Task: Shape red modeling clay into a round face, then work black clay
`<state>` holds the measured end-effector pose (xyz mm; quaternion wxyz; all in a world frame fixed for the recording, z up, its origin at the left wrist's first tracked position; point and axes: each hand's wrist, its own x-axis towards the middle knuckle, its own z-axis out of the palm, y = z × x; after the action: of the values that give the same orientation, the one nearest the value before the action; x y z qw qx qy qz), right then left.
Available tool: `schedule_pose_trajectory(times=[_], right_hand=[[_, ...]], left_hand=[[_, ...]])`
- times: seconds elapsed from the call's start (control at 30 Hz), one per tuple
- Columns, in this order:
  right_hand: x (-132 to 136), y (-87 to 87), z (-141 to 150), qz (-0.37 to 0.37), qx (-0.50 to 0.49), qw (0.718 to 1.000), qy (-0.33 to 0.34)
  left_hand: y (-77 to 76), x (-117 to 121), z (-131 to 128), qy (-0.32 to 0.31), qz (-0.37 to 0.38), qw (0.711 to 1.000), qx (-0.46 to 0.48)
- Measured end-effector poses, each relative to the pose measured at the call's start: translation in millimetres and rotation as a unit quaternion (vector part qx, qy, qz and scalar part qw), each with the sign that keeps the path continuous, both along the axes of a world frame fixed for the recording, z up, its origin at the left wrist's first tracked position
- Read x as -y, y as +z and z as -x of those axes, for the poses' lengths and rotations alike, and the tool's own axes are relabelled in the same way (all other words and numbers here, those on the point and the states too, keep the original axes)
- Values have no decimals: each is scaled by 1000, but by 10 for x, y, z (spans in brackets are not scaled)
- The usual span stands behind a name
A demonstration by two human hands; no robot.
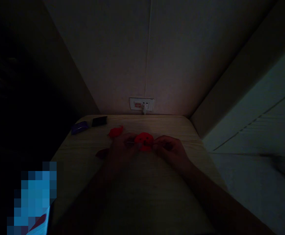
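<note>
Dim room, with one wooden tabletop (164,123) below one wall socket (132,103) bearing one plug (144,108). Holds one red round piece (145,135), dark-spotted, midway between the tabletop's side edges and toward its back edge. Pinches its left side with the left hand (121,148), its right side with the right hand (174,150), fingers of both curled nearly closed. Shows two packets by the back left corner, one purple packet (79,127) and one black packet (99,121); near the left hand, one bright red scrap (116,131) and one dark red scrap (101,153).

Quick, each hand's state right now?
Left hand: closed on the round red piece.
Right hand: closed by that piece's right edge; hold too dark to tell.
</note>
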<state>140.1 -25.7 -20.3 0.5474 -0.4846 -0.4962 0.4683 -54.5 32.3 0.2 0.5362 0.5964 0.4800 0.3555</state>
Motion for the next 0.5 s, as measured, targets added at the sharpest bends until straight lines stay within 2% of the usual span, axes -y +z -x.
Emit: schedule_pose_trajectory(times=[0.23,0.37,0.5], right_hand=[[62,-28,3,-32,109,993,-13],[61,-31,-8,-43,140,989,-21],[53,-36,-5,-54,151,987,-23]], left_hand=[[-20,38,-63,12,111,988,111],[13,67,-94,7,129,979,159],[19,76,-102,1,131,977,167]])
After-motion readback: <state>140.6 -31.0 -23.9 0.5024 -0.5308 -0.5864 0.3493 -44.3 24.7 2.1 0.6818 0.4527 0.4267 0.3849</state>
